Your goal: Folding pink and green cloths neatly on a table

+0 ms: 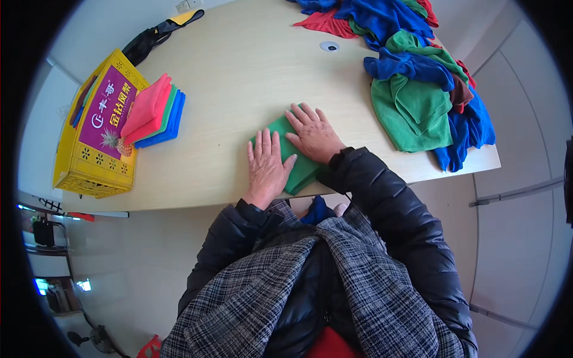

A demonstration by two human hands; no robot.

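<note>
A folded green cloth (pixel 299 170) lies flat near the front edge of the table, under both of my hands. My left hand (pixel 266 169) rests on its left side, palm down with fingers stretched out. Across the upper right part of the cloth lies my right hand (pixel 314 135), also flat, its fingers spread. Neither hand grips anything. To the left, a stack of folded cloths has a red cloth (pixel 147 108) on top, a green one (pixel 168 111) below it and a blue one (pixel 173 122) at the bottom.
A yellow plastic crate (pixel 94 185) with a purple panel stands at the table's left edge. Loose, crumpled green cloths (pixel 412 116), blue cloths (pixel 471 128) and red cloths (pixel 327 22) heap along the right side. A black bag-like item (pixel 154 40) lies at the back left of the table (pixel 239 71).
</note>
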